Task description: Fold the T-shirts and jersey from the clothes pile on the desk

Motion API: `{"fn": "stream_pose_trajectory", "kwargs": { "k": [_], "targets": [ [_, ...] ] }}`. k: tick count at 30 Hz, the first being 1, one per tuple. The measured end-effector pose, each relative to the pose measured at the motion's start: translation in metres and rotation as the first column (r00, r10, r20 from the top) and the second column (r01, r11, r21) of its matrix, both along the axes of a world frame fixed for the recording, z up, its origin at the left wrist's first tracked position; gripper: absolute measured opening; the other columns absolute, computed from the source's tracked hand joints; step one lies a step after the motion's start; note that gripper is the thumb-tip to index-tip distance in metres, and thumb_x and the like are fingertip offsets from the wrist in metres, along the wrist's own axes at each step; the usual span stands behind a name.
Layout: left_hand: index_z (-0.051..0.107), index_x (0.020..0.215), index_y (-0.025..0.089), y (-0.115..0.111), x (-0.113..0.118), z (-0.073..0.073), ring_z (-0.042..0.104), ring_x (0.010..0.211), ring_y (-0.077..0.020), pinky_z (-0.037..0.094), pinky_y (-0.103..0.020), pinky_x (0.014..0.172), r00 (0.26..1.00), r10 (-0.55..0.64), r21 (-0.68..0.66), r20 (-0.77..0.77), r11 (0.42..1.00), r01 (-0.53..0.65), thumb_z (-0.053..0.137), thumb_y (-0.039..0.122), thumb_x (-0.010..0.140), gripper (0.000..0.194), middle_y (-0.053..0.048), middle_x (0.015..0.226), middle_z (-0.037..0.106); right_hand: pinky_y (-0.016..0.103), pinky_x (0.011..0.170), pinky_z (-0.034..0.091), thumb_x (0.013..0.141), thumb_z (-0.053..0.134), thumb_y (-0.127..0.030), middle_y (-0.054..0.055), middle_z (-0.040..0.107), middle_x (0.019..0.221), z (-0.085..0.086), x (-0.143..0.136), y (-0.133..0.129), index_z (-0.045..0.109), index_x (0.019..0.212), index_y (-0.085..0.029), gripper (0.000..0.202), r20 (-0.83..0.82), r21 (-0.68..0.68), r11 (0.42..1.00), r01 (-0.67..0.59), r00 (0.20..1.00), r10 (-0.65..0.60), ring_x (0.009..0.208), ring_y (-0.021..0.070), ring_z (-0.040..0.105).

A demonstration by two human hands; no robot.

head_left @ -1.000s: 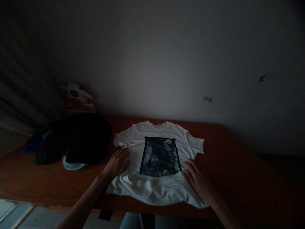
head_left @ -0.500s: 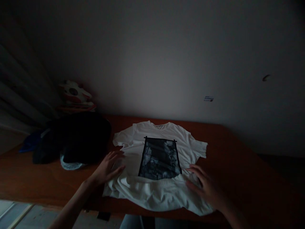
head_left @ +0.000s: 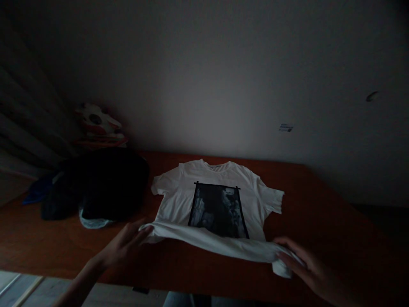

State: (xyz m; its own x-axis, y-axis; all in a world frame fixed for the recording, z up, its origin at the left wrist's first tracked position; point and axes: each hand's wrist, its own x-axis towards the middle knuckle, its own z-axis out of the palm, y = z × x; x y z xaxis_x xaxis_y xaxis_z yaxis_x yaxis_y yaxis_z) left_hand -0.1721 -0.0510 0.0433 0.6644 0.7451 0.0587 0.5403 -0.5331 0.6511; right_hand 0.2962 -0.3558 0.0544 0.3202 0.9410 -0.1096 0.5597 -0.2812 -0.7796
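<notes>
Holding white T-shirt, lying print-up on counter, by both ends of gathered near edge, pinching with nearly closed left hand, right hand; probably risking skew if pulling unevenly

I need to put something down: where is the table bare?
Right of the shirt, the table looks widely bare; a strip lies bare before the shirt's lower edge, and another front left, before the dark pile. Crowded: back left, under the pile, and the lower edge's ends, held by the left hand and right hand.
</notes>
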Motion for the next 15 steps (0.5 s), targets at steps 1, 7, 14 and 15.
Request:
{"fn": "stream_pose_trajectory", "kwargs": {
  "k": [1, 7, 14, 15],
  "targets": [
    [0.074, 0.116, 0.023, 0.006, 0.001, 0.002, 0.074, 0.094, -0.0241, 0.061, -0.029, 0.081, 0.998, 0.063, -0.004, 0.005, 0.998, -0.063, 0.041, 0.061, 0.097, 0.054, -0.006, 0.106, 0.078, 0.030, 0.073, 0.060, 0.088, 0.052, -0.069, 0.008, 0.077, 0.102, 0.009, 0.003, 0.004, 0.073, 0.114, -0.028, 0.053, -0.062, -0.038, 0.999, 0.001, 0.998, -0.003, 0.087, 0.0251, 0.073],
    [0.078, 0.096, 0.022, 0.039, 0.033, 0.011, 0.073, 0.077, -0.0214, 0.060, -0.028, 0.071, 0.970, -0.112, 0.187, -0.215, 0.970, 0.154, 0.038, 0.049, 0.095, 0.047, -0.007, 0.093, 0.076, 0.033, 0.075, 0.057, 0.086, 0.053, -0.071, 0.006, 0.077, 0.091, 0.025, 0.011, 0.046, 0.076, 0.094, -0.025, 0.052, -0.057, -0.186, 0.973, -0.134, 0.991, 0.125, 0.086, 0.0261, 0.072],
    [0.061, 0.125, 0.020, 0.084, 0.105, -0.005, 0.063, 0.123, -0.0260, 0.047, -0.043, 0.108, 0.995, -0.024, 0.383, -0.096, 0.922, 0.059, 0.037, 0.041, 0.100, 0.040, -0.012, 0.129, 0.067, 0.044, 0.103, 0.048, 0.096, 0.040, -0.052, 0.014, 0.069, 0.123, -0.031, 0.045, 0.124, 0.064, 0.120, -0.023, 0.045, 0.466, 0.235, 0.972, 0.016, 0.875, -0.128, 0.118, 0.0289, 0.064],
    [0.057, 0.130, 0.019, 0.093, 0.116, -0.010, 0.058, 0.129, -0.0264, 0.043, -0.045, 0.112, 0.994, 0.004, 0.395, -0.112, 0.918, 0.041, 0.035, 0.039, 0.101, 0.042, -0.013, 0.136, 0.063, 0.045, 0.107, 0.046, 0.096, 0.037, -0.050, 0.016, 0.064, 0.132, -0.039, 0.054, 0.135, 0.060, 0.129, -0.021, 0.049, 0.511, 0.255, 0.966, 0.028, 0.844, -0.159, 0.125, 0.0289, 0.060]
  ]
}}
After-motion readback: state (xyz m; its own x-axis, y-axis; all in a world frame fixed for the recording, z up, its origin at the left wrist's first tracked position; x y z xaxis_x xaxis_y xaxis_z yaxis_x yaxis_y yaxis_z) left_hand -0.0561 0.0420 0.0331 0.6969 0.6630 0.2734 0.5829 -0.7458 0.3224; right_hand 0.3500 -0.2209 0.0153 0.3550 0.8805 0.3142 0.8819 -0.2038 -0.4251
